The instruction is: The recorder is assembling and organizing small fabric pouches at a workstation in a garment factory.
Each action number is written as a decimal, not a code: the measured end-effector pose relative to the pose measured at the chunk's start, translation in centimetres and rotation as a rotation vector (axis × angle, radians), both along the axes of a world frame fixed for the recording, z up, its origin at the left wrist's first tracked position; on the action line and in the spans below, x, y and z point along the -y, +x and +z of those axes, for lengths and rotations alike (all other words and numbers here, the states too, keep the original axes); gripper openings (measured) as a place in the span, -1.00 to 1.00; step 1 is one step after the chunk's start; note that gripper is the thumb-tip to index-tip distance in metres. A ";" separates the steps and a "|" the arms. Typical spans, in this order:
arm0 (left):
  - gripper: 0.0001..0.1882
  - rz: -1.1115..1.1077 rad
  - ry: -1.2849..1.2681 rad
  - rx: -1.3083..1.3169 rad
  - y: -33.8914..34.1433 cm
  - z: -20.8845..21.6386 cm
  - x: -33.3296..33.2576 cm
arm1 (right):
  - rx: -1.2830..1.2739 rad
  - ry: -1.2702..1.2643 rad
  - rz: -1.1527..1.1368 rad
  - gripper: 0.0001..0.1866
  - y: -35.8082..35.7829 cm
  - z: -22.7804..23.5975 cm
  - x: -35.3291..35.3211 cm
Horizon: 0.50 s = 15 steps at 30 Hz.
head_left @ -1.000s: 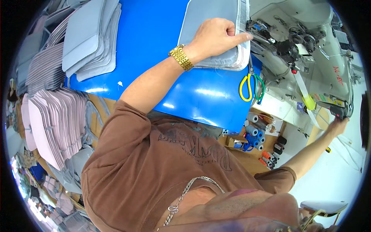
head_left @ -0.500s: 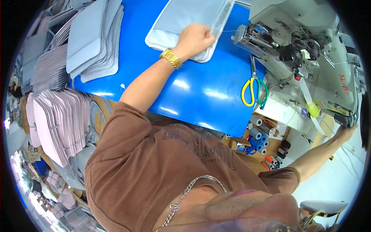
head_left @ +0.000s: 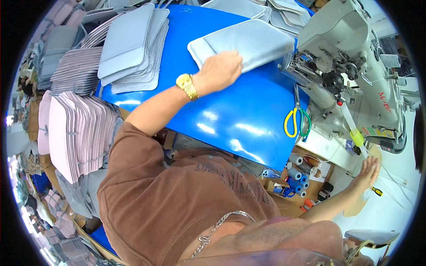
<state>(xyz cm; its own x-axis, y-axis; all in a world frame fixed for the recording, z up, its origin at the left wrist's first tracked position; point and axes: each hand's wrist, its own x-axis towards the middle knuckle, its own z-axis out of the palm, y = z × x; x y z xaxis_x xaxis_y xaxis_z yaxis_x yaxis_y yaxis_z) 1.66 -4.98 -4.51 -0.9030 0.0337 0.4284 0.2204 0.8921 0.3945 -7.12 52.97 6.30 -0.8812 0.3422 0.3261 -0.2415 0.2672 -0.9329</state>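
My left hand (head_left: 220, 71), with a gold watch on its wrist, is closed at the near edge of a light grey fabric panel (head_left: 248, 42). The fingertips are partly hidden and slightly blurred. The panel has rounded corners and a seam across its left part; its right end is smeared by motion beside the head of a sewing machine (head_left: 337, 31). Off to the right, my right hand (head_left: 367, 175) is in the air below the machine's near end, fingers extended and holding nothing.
Scissors (head_left: 297, 119) with one yellow and one green handle lie on the blue tabletop (head_left: 213, 115), near the machine. Stacked grey panels (head_left: 126, 48) stand at the left, above a bundle of pinkish panels (head_left: 80, 133). Thread spools (head_left: 297, 177) sit below the table edge.
The grey panel has turned and shifted right toward the machine, with my left hand lower on it. My right hand has come away from the machine's near end, toward me.
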 end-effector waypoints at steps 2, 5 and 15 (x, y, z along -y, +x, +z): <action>-0.77 0.072 -0.104 -0.283 -3.2 1.0 3.4 | 0.038 0.006 0.055 -0.59 3.3 -2.4 2.8; -0.69 0.305 0.107 -0.142 -9.4 5.4 8.3 | 0.133 0.040 0.072 -0.61 7.0 -4.4 6.0; -0.68 0.209 0.203 0.001 -9.1 -4.9 8.6 | 0.202 0.220 -0.116 -0.64 15.6 -4.3 0.2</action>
<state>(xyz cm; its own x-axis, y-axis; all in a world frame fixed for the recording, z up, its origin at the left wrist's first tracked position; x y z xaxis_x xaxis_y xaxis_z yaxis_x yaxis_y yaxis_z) -7.41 -13.53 -9.42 -0.8815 -0.2398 0.4067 0.0396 0.8208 0.5698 8.45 52.80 2.01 -0.8951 0.3846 0.2255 -0.0131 0.4828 -0.8756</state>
